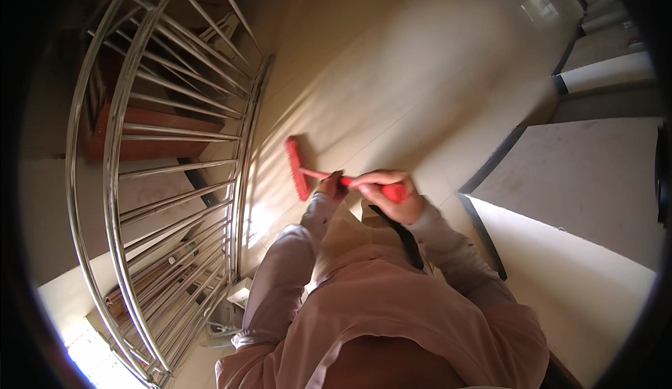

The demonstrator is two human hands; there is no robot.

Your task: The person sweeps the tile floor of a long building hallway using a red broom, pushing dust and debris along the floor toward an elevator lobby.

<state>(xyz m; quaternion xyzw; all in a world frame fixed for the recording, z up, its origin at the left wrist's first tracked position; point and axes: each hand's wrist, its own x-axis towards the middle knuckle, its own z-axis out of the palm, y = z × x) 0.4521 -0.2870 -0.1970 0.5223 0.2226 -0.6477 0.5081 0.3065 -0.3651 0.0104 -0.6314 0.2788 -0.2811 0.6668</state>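
Note:
A red push broom or floor brush point(297, 171) rests with its bristled head at the floor, left of the middle of the head view. Its red handle runs right and up towards me. My left hand point(333, 186) is closed around the lower part of the handle, near the head. Higher up, my right hand point(392, 196) grips the red end of the handle, the thumb along it. Whether the bristles touch the floor tiles point(399, 90) cannot be told.
A stainless steel railing point(123, 126) stands along the left, with a reddish-brown box point(157, 132) behind its bars. On the right, grey-topped ledges point(577, 174) with dark edging border the floor. A small white box point(240, 292) lies near the railing's foot.

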